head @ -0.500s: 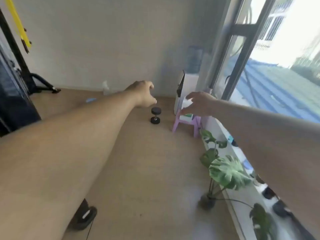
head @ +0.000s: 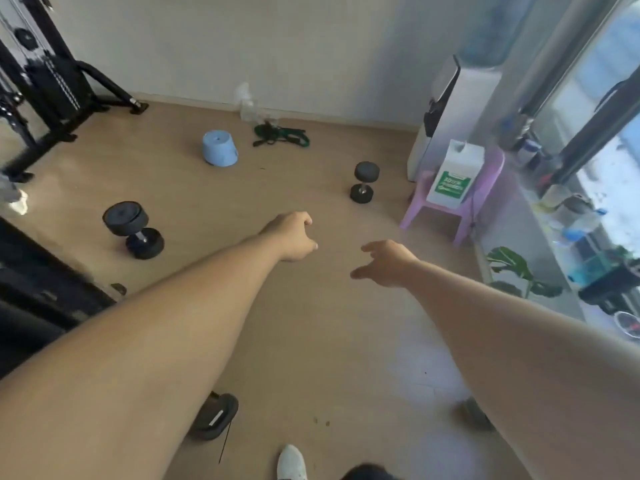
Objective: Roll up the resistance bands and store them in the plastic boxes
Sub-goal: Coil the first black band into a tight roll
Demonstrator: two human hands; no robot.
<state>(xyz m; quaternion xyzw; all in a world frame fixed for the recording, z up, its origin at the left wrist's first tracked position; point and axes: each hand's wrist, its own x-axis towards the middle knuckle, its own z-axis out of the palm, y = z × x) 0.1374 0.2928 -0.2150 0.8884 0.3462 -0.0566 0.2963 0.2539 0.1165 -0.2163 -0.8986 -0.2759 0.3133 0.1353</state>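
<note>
While both bare arms reach forward over the wooden floor (head: 311, 341), neither hand holds anything: the left hand (head: 292, 237) has its fingers loosely curled under with the thumb pointing right, its grip empty, and the right hand (head: 384, 263) has its fingers spread and relaxed, its grip apart. The two hands hang near each other with a gap of bare floor between them. The resistance bands (head: 280, 135), a tangle of green and black, lie on the floor close to the far wall, well apart from both hands. Just behind the bands stands a clear spray bottle (head: 247, 105) against the wall, and to their left sits a pale blue tub (head: 220, 148), bottom up. A small black dumbbell (head: 363, 181) stands on end to the right of the bands, and a larger dumbbell (head: 133, 228) lies on its side on the left of the floor. A black weight machine (head: 45, 88) fills the upper left corner. At the right a white jug with a green label (head: 453, 174) stands on a purple plastic stool (head: 450, 206), with a water dispenser (head: 450, 109) just behind it near the window. A green leafy plant (head: 516, 271) shows below the window ledge. A white shoe (head: 291, 462) shows at the bottom edge. No plastic boxes can be made out.
</note>
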